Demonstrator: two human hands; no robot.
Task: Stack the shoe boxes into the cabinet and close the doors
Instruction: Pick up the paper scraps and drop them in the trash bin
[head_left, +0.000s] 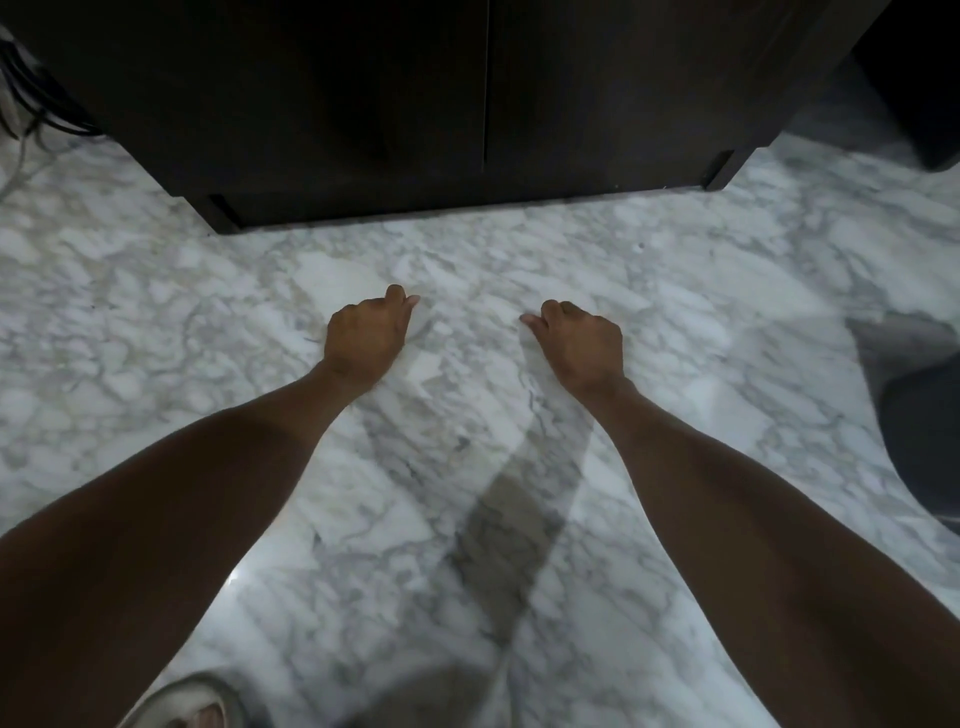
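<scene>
Hovering before cabinet (467, 93), doors shut; left hand (366, 338) and right hand (579, 348) loosely curled, holding nothing, equally near; no boxes visible.

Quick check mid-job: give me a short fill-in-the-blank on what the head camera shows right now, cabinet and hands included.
1. Both doors of the dark cabinet are ____.
2. The left hand and the right hand hold ____.
3. The floor under the hands has a ____ pattern.
4. At the bottom left edge, a foot wears a light ____.

Missing words: closed; nothing; marble; sandal
</scene>
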